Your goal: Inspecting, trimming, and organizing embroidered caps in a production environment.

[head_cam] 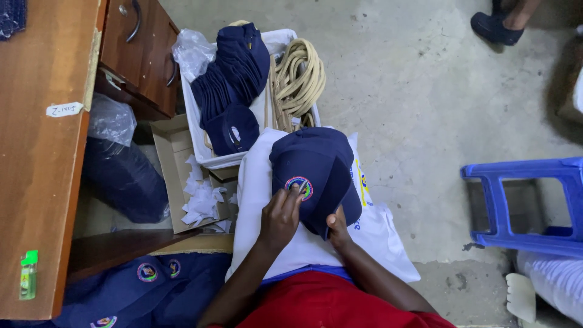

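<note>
A navy cap (316, 170) with a round embroidered badge (300, 186) lies on a white cloth (255, 182) over my lap. My left hand (280, 215) rests on the cap's front, fingertips at the badge, possibly pinching something thin; I cannot tell. My right hand (337, 226) grips the cap's lower edge near the brim.
A white tub (194, 130) holds a stack of navy caps (234, 85) and coiled beige strap (299, 78). A cardboard box (173, 152) with paper scraps sits beside it. A wooden desk (36, 152) stands left, a blue plastic stool (528, 200) right. More navy caps (146, 285) lie at bottom left.
</note>
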